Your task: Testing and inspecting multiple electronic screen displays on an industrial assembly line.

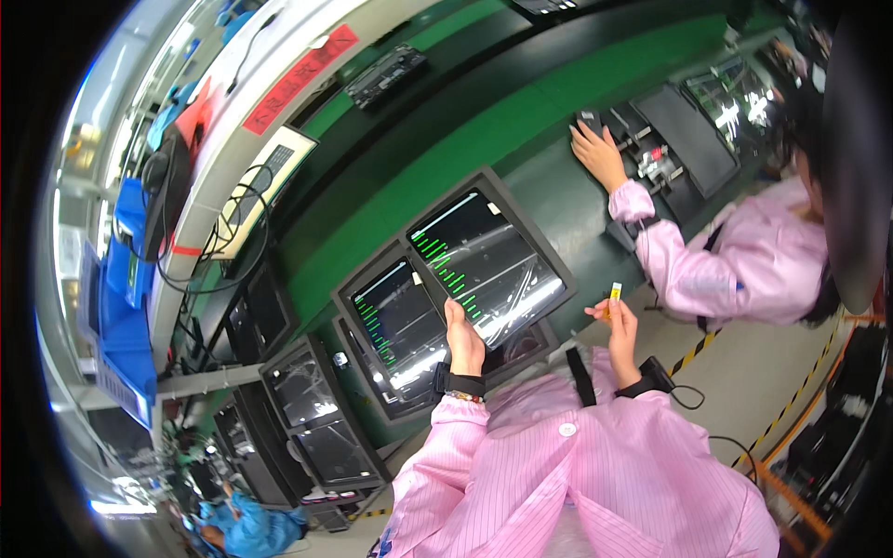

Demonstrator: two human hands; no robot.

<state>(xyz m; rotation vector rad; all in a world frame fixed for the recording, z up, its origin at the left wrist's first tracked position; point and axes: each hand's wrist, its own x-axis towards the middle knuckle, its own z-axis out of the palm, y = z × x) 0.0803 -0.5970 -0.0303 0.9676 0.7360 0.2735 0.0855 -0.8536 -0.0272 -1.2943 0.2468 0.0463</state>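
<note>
A dark tray point(555, 255) with two compartments lies in front of me, a glossy black display panel in each. Green bar marks run along one side of the left panel point(394, 316) and of the right panel point(487, 263). Against the divider, at the lower edge of the right panel, is my left hand point(464, 342), its visible fingers stretched out; its other fingers are partly hidden. To the right of the tray, my right hand point(618, 325) pinches a small yellow-and-white tab point(615, 292) in the air. Both my wrists wear black bands.
Another such tray point(523, 357) lies partly under the near one. More trays with panels point(324, 409) stand at the left. At the right, a co-worker in pink reaches a hand point(600, 155) to a black fixture point(656, 165). Cables hang from a shelf point(251, 223).
</note>
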